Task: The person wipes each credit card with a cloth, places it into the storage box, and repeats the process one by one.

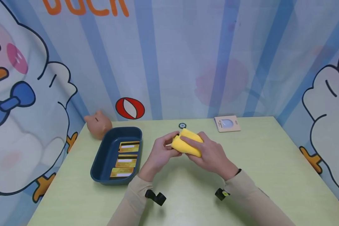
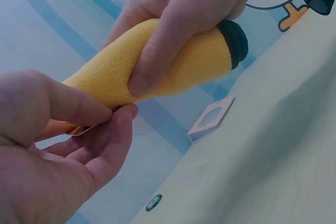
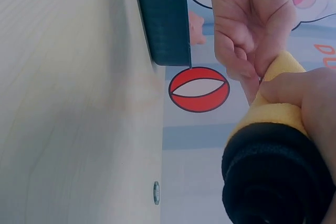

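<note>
A soft yellow plush piece [image 1: 185, 147], fuzzy and tapering, is held up above the table between both hands. Its wide end is a black fabric cap [image 3: 273, 166]. The right hand [image 1: 213, 153] grips the plush around its body, thumb pressed into the cloth. At the narrower part, the left hand [image 1: 161, 154] has thumb and fingertips pinched together at the plush's edge. A thin, pale card-like edge [image 2: 80, 130] shows between the left fingers; most of it is hidden, so its kind is unclear.
Left of the hands stands a dark blue tray [image 1: 97, 168] with three gold cards [image 1: 126, 161] inside. Behind it sits a pink piggy bank [image 1: 99, 125]. Near the back edge lie a small round disc [image 1: 182, 125] and a pale pink flat box [image 1: 227, 123]. A printed curtain hangs behind.
</note>
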Available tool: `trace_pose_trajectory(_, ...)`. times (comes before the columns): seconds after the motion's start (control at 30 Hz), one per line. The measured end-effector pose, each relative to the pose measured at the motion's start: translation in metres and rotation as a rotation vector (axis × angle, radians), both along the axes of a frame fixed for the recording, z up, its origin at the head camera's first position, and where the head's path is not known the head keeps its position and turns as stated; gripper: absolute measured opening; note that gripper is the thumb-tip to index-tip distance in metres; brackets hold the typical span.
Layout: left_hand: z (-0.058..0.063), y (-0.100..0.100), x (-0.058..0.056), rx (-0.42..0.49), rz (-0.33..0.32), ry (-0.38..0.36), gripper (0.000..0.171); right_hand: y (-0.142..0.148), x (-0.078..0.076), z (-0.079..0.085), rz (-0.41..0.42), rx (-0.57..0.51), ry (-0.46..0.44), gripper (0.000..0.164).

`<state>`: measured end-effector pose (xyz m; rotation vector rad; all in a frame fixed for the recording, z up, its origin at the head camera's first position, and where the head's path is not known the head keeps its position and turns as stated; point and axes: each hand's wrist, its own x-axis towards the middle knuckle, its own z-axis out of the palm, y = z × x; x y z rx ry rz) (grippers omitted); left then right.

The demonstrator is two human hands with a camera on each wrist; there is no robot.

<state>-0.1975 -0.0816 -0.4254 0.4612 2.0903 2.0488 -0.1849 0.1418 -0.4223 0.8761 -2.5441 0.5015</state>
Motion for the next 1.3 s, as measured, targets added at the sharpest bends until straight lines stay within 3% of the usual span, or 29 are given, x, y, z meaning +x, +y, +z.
trace_pose_trajectory(0.57, 0.015, -0.016, 0.008, 0.032, 0.056, -0.053, 0.066, 0.009, 0.000, -0.001, -0.025, 0.001, -0.038, 0.062)
trace_pose_trajectory(0.9, 0.017, -0.023, 0.010, 0.002, 0.080, -0.028, 0.068, 0.016, -0.001, 0.002, -0.053, 0.004, -0.030, 0.061)
trace_pose_trajectory(1.3, 0.028, -0.040, 0.010, -0.057, 0.060, -0.070, 0.067, 0.030, -0.007, -0.001, -0.094, -0.028, -0.079, 0.059)
